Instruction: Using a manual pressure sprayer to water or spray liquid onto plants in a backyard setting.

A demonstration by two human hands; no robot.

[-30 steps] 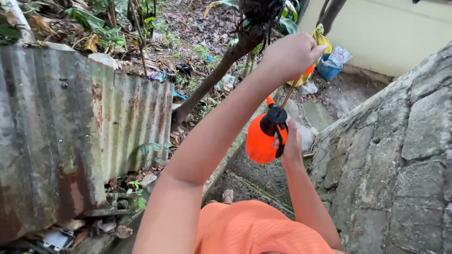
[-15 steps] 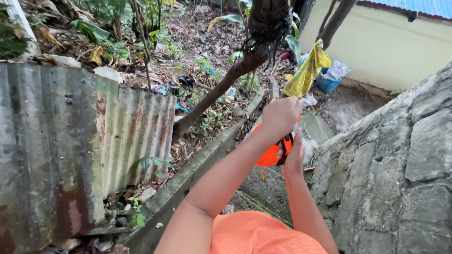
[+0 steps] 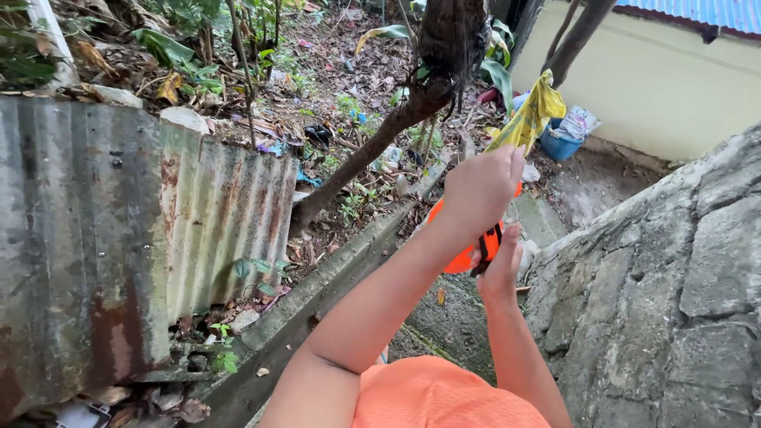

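My left hand (image 3: 479,190) is raised in front of me, its fingers closed on a crumpled yellow wrapper (image 3: 533,112) that sticks up above it. Just behind and below, my right hand (image 3: 503,265) grips an orange spray bottle (image 3: 458,260) with a black top. The left hand and wrist hide most of the bottle. Both arms reach forward over an orange garment (image 3: 440,396) at the bottom of the view. A dark leaning tree trunk (image 3: 448,55) stands beyond the hands.
A rusty corrugated metal sheet (image 3: 119,238) stands at the left, along a concrete gutter edge (image 3: 333,277). A rough stone wall (image 3: 674,277) rises on the right. Leaf litter and scraps cover the slope behind. A blue bucket (image 3: 559,147) sits by a pale yellow wall (image 3: 674,79).
My left hand has come down from high by the trunk, bringing the yellow wrapper with it, and now covers the orange bottle. The right hand has kept its hold on the bottle.
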